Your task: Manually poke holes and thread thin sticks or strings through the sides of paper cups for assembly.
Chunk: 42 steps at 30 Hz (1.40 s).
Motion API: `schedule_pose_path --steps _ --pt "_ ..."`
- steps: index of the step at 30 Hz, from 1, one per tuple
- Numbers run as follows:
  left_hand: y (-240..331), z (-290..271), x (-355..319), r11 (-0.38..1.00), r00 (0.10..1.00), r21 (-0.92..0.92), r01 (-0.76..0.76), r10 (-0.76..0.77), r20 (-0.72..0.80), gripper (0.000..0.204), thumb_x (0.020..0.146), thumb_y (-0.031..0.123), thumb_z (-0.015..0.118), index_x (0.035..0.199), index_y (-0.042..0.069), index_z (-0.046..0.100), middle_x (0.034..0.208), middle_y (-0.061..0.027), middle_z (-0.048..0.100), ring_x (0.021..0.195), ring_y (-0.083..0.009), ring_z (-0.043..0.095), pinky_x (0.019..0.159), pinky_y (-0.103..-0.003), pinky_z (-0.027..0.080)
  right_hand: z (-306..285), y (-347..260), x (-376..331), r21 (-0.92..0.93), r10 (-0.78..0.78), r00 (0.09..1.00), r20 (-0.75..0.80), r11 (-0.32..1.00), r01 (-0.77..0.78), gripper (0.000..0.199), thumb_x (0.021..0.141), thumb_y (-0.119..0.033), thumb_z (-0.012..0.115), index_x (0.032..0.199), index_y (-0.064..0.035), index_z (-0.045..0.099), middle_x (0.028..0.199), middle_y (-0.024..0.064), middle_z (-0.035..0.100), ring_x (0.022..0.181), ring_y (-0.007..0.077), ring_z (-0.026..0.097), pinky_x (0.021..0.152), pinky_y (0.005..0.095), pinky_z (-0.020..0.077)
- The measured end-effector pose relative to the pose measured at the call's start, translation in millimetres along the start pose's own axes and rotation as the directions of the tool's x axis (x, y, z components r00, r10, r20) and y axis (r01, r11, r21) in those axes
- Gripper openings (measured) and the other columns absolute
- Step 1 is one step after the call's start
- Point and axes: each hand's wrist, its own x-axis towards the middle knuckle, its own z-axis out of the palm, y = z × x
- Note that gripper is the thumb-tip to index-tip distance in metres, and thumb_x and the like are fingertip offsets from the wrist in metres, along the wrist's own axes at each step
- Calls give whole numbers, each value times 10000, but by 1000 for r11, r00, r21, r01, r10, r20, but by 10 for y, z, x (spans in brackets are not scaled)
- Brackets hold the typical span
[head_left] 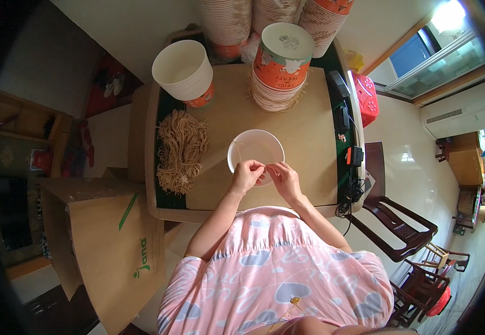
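Observation:
A white paper bucket point(255, 144) stands at the table's middle, its opening facing up. Over its near rim, my left hand point(247, 175) pinches a thin beige paper cord point(239, 149) that runs across the bucket's left side. My right hand point(284, 180) is closed in a pinch close beside the left, at the same rim. What lies between its fingertips is too small to make out. To the left lies a loose bundle of beige cords point(181, 149). Behind the bucket stands an upside-down stack of orange printed buckets point(283, 70), with cord loops around its lower part.
A stack of white buckets point(182, 66) stands at the back left, with taller stacks point(226, 22) behind. Black adapters and cables point(354, 190) line the right edge. A cardboard box point(114, 240) stands left of the table, a dark wooden chair point(399, 226) to the right.

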Motion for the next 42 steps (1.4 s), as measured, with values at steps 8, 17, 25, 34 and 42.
schedule_pose_path --steps 8,17,25,34,42 --pt "29 -4 -6 1000 1000 -28 -11 11 -17 88 843 42 559 843 -14 626 772 -66 651 618 -119 625 493 -245 529 -41 -53 10 43 18 1000 5 999 -18 111 822 -99 601 920 -92 652 768 104 601 640 262 599 570 350 481" --pt "85 15 -57 999 1000 -48 11 -10 21 97 863 67 558 905 6 621 806 -62 653 650 -116 620 517 -244 531 -57 -115 -7 -64 23 999 -23 998 -25 85 813 -105 600 885 -83 640 791 111 611 679 290 606 598 358 486" --pt "62 -10 -77 998 999 -55 -11 13 29 79 863 56 555 894 4 607 806 -58 650 660 -110 618 523 -241 531 -48 -128 -2 99 99 995 6 990 -99 72 824 -76 593 888 -44 586 783 136 619 646 269 612 563 340 486" --pt "61 -2 -105 999 996 10 -50 50 70 65 848 41 564 880 -2 602 800 -57 647 674 -111 615 557 -239 522 -53 -93 3 22 18 1000 15 1000 -18 45 830 -77 585 869 -54 583 769 121 618 615 254 603 542 335 477" --pt "34 -69 -136 983 978 84 -162 148 149 54 843 35 568 869 -8 587 804 -37 614 713 -99 602 593 -244 530 -34 -103 2 58 -22 1000 11 998 22 30 826 -71 584 849 -52 586 767 117 616 637 269 609 544 339 479"
